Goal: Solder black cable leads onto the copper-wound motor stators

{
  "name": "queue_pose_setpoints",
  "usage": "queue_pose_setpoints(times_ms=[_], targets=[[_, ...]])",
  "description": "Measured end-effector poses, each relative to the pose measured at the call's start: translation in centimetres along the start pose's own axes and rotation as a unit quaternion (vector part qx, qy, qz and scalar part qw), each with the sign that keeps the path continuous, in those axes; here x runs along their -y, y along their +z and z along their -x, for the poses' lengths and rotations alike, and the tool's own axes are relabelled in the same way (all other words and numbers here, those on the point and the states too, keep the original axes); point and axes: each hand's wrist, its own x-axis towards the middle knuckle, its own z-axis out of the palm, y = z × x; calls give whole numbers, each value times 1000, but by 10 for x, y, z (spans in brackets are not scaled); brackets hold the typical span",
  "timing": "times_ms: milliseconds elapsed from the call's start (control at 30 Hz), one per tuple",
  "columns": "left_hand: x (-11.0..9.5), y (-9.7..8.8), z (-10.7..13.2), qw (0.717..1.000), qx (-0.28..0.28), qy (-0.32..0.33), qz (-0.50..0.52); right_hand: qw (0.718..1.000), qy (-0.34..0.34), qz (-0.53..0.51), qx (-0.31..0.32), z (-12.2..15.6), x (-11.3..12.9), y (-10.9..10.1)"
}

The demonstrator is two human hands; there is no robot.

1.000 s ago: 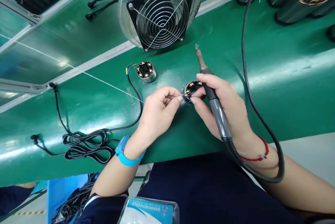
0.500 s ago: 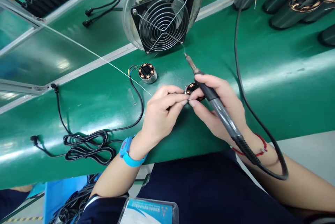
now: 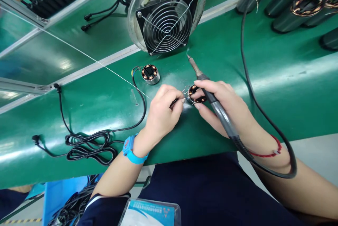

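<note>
My left hand (image 3: 162, 111) is pinched on a thin solder wire (image 3: 87, 57) that runs off to the upper left, its end at a small copper-wound stator (image 3: 194, 93) on the green bench (image 3: 277, 88). My right hand (image 3: 227, 108) grips a soldering iron (image 3: 211, 94) like a pen, tip pointing up and away toward the fan, while its thumb and fingertips steady the stator. A blue strap is on my left wrist, a red cord on my right.
A second stator (image 3: 150, 74) with a black cable (image 3: 89, 145) coiled at the left lies nearby. A caged fan (image 3: 167, 18) stands behind. Several dark wound cylinders (image 3: 293, 6) stand at the upper right. The iron's cord (image 3: 250, 78) loops past my right arm.
The iron's tip has tilted from nearly upright toward the left. My left fingers have stayed pinched at the stator, and the view has shifted slightly.
</note>
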Motion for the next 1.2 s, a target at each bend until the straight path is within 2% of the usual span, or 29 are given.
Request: queue_pose_setpoints(times_ms=[133, 300, 367, 467, 567, 733, 800, 967, 1200], targets=[[1, 1, -1, 995, 7, -93, 42, 997, 32, 56, -39, -7, -3, 8], [-4, 3, 1, 979, 21, -176, 101, 995, 33, 47, -76, -5, -1, 9], [-7, 4, 2, 976, 24, -186, 110, 994, 36, 40, -92, 1, 1, 5], [-11, 6, 4, 978, 23, -182, 103, 987, 37, 2, -158, 14, 4, -1], [-14, 8, 4, 982, 22, -165, 85, 977, 3, -69, -201, 27, 4, -5], [-18, 10, 5, 979, 28, -187, 79, 974, -90, -94, -183, 38, 1, -13], [-18, 10, 5, 976, 28, -197, 85, 978, -94, -84, -165, 40, 1, -15], [-16, 11, 6, 972, 29, -213, 98, 978, -89, -66, -176, 42, 2, -16], [-16, 12, 5, 972, 27, -213, 95, 983, -75, -66, -157, 43, 5, -15]])
